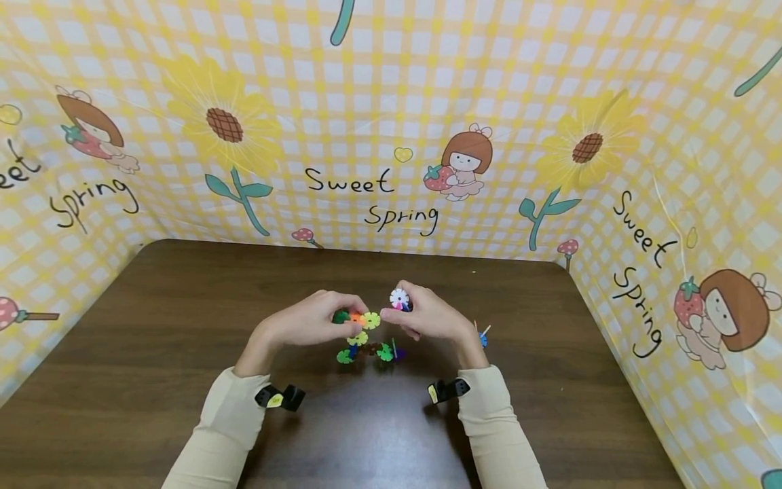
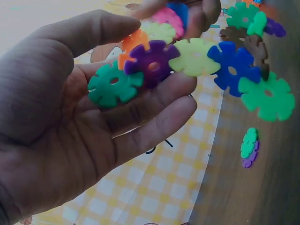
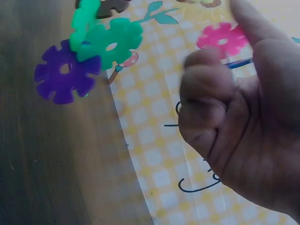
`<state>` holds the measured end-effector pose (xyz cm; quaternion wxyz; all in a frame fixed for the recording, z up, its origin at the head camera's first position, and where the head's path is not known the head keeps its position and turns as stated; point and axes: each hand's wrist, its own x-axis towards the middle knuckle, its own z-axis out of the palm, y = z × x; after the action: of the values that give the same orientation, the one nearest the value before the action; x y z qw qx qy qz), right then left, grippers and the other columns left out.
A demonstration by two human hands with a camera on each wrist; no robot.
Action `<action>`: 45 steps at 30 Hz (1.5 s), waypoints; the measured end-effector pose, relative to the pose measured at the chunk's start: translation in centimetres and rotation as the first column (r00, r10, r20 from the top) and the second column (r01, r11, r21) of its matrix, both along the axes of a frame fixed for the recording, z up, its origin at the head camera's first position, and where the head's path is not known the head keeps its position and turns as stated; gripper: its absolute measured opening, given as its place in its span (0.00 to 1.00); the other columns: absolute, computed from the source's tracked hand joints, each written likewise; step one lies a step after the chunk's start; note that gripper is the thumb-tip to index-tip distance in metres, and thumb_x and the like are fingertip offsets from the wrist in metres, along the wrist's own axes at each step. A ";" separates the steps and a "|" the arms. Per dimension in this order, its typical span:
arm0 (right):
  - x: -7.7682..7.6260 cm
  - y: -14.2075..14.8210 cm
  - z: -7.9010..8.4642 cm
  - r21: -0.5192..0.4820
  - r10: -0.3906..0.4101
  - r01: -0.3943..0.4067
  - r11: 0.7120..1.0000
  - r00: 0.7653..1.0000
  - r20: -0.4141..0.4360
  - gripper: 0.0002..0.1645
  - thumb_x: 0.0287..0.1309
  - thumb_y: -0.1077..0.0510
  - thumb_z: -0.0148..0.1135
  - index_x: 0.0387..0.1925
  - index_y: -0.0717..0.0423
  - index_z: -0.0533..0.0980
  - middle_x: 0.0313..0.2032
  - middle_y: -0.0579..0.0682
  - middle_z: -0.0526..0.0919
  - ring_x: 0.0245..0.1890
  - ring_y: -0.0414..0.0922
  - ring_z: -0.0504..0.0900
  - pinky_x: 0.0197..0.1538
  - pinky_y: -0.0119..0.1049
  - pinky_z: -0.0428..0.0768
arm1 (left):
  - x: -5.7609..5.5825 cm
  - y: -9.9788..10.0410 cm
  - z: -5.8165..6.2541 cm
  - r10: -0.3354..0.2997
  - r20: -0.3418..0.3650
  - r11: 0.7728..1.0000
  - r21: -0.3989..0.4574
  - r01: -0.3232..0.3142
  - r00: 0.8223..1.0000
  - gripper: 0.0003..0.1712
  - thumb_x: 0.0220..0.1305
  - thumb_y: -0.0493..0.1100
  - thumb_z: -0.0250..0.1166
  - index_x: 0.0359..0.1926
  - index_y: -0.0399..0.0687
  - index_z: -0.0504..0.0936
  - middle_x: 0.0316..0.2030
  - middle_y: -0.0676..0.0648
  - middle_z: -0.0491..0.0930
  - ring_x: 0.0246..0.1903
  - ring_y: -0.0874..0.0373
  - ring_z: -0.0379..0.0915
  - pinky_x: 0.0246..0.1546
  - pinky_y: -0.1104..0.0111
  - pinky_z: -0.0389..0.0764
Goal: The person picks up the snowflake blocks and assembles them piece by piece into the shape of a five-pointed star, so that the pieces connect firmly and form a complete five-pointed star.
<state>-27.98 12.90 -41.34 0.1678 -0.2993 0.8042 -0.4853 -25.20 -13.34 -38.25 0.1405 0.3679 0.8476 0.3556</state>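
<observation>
My left hand [image 1: 310, 316] pinches a joined chain of notched plastic snowflake discs between thumb and fingers. In the left wrist view, the thumb lies by an orange disc [image 2: 135, 43]. A purple disc [image 2: 153, 65], a dark green disc [image 2: 112, 85], a yellow disc [image 2: 196, 56] and a blue disc [image 2: 234, 68] follow along it. From the far end hang brown, green and purple discs [image 3: 65, 72]. Close beside it, my right hand [image 1: 432, 316] holds a small cluster with a white disc [image 1: 400, 297] and a pink disc [image 3: 221, 41], fingers curled. A blue piece is partly hidden there.
Behind the right wrist, a blue piece with light stick-like parts [image 1: 482, 338] lies on the dark wooden table [image 1: 183, 299]. A green and purple pair of discs [image 2: 250, 146] shows on the tabletop. Yellow checked cloth [image 1: 342, 122] walls the back and sides.
</observation>
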 end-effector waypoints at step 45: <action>0.6 -0.6 1.4 -0.273 0.128 -0.159 0.949 0.983 -0.130 0.06 0.74 0.62 0.52 0.37 0.56 0.72 0.35 0.63 0.86 0.33 0.63 0.78 0.39 0.48 0.80 | 0.2 0.0 0.4 0.072 -0.149 0.996 0.061 -0.063 0.986 0.03 0.65 0.43 0.70 0.37 0.55 0.83 0.26 0.58 0.78 0.22 0.64 0.71 0.26 0.70 0.76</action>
<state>-27.40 12.28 -39.96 0.1135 -0.4043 0.7110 -0.5640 -25.01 -13.33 -37.84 0.0533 0.3685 0.8576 0.3547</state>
